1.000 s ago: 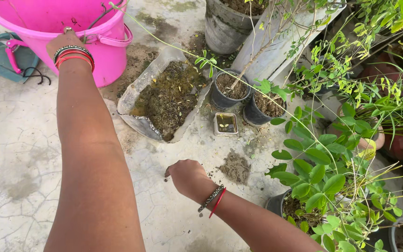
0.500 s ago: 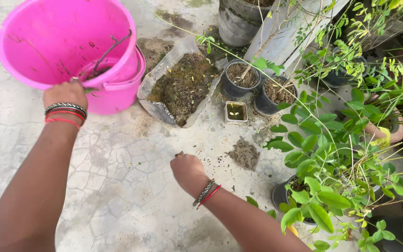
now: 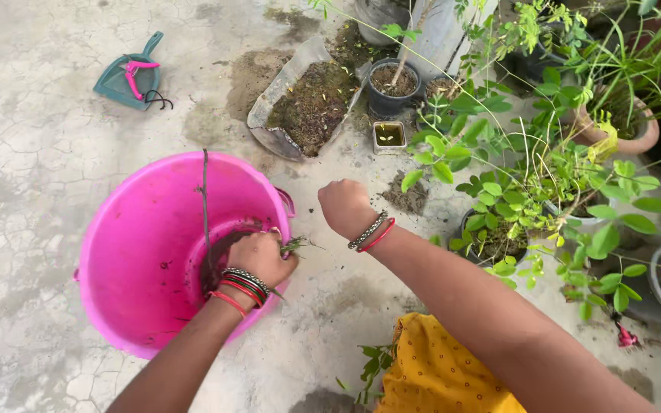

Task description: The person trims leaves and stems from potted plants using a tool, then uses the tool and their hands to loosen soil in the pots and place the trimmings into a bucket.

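left hand (image 3: 260, 256) clamped on round pink plastic bucket (image 3: 147, 260) rim with green sprigs (image 3: 294, 245); right hand (image 3: 343, 206) fisted, contents unclear; soil patch (image 3: 405, 193) left on floor.

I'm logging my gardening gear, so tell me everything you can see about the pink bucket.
The pink bucket is round, glossy, plastic-looking, and tilted so its open mouth faces the camera. It sits on the cracked concrete floor. Dirt smears its inside, dark plant scraps lie at the bottom, and a thin twig leans up past its rim. A handle lug shows on its right side. The left hand grips its near rim along with some green stems.
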